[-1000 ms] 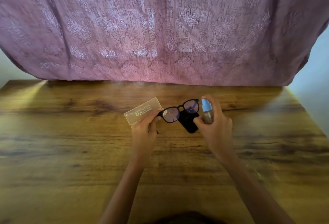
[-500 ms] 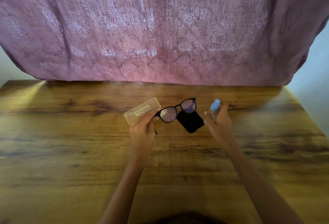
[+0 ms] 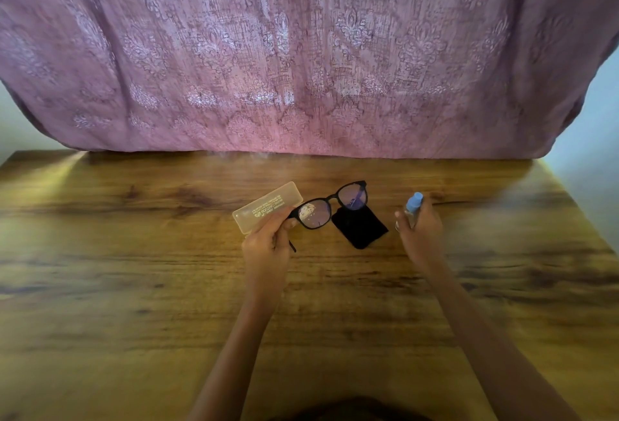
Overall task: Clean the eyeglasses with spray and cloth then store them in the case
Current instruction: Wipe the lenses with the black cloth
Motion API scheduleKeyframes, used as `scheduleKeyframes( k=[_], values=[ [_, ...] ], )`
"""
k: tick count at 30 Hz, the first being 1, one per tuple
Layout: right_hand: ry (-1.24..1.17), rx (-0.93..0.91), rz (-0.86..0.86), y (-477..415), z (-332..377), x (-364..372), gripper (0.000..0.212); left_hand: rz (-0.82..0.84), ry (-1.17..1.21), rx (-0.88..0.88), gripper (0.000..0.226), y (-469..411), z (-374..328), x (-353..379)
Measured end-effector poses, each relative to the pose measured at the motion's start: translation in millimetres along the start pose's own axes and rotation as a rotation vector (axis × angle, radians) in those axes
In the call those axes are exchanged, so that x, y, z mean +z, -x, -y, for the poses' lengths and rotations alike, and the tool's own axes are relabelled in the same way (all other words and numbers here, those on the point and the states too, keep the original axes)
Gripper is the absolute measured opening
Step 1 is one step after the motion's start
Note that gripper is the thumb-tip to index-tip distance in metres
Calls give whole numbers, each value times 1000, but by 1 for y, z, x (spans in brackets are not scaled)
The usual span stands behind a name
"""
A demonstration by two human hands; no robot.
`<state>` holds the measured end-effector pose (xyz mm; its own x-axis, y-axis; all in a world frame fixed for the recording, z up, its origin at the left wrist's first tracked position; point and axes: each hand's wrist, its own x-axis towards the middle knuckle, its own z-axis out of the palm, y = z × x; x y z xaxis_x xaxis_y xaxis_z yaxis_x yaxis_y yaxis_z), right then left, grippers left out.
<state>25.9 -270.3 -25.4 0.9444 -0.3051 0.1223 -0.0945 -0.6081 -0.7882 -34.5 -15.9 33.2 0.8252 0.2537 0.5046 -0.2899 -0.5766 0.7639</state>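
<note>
My left hand (image 3: 268,246) pinches the black-framed eyeglasses (image 3: 331,206) at their left end and holds them lifted above the table. A black cloth (image 3: 360,228) lies flat on the wood just under and right of the glasses. The translucent beige case (image 3: 264,206) lies shut on the table behind my left hand. My right hand (image 3: 422,233) grips a small spray bottle with a blue cap (image 3: 413,204), off to the right of the cloth.
A wooden table (image 3: 134,286) spans the view, with its right edge (image 3: 576,199) angling away. A mauve patterned curtain (image 3: 301,52) hangs behind the far edge of the table.
My right hand has carried the spray bottle away from the lenses to the right and lower. The glasses stay held in my left hand, tilted slightly more.
</note>
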Motion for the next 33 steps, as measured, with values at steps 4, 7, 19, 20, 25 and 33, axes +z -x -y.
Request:
scheduleKeyframes(
  k=[4, 7, 19, 20, 25, 33],
  values=[
    [-10, 16, 4, 3, -2, -1, 32, -5, 14, -9, 30, 1, 0, 0],
    [-31, 21, 4, 5, -3, -2, 33, -4, 15, -10, 32, 2, 0, 0],
    [198, -70, 65, 49, -2, 15, 18, 13, 25, -13, 29, 1, 2, 2],
    [230, -89, 83, 47, 2, 18, 21, 17, 30, -11, 29, 1, 2, 2],
    [296, 34, 143, 36, 19, 31, 28, 17, 44, 7, 31, 2, 3, 1],
    [130, 22, 149, 45, 33, 23, 16, -2, 49, 16, 32, 0, 5, 3]
  ],
)
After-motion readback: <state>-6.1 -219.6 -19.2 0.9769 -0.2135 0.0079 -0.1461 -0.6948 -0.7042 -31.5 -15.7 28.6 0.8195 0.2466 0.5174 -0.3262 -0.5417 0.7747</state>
